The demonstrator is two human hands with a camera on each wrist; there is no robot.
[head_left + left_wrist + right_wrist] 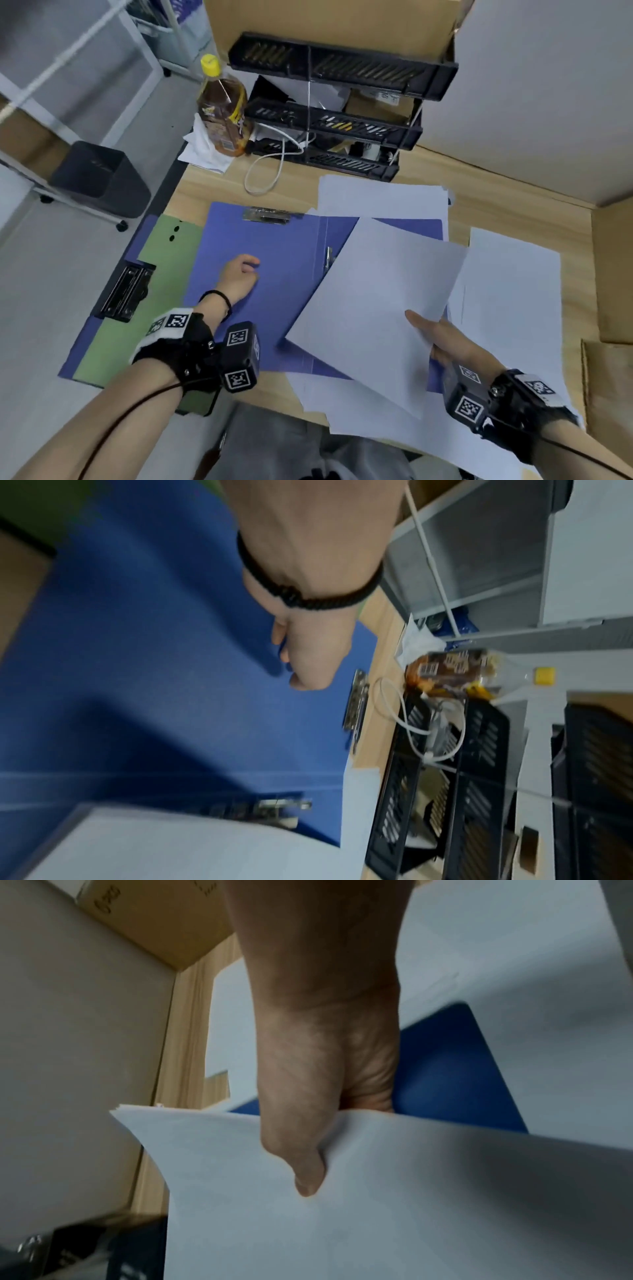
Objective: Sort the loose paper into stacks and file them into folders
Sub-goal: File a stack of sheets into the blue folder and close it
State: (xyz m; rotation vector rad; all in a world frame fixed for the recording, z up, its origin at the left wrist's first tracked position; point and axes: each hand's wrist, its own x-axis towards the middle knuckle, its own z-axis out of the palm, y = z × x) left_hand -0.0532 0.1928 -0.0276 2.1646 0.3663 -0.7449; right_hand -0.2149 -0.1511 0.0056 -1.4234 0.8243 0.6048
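Observation:
An open blue folder (274, 274) lies flat on the wooden desk, with a metal clip (267, 215) at its far edge. My left hand (239, 277) rests on the left flap with its fingers curled under, holding nothing; the left wrist view shows it as a fist (308, 653) on the blue folder (137, 669). My right hand (442, 339) pinches a thin stack of white paper (376, 308), thumb on top, tilted over the folder's right half. In the right wrist view the thumb (304, 1164) presses on the sheets (377, 1218). Loose sheets lie behind (380, 198), right (513, 284) and in front (376, 425).
A green folder (164, 260) with a black clip (125, 291) lies under the blue one at the desk's left edge. Black stacked trays (342, 113), a tea bottle (224, 113) and a white cable (270, 164) stand at the back. Cardboard boxes (613, 274) sit at right.

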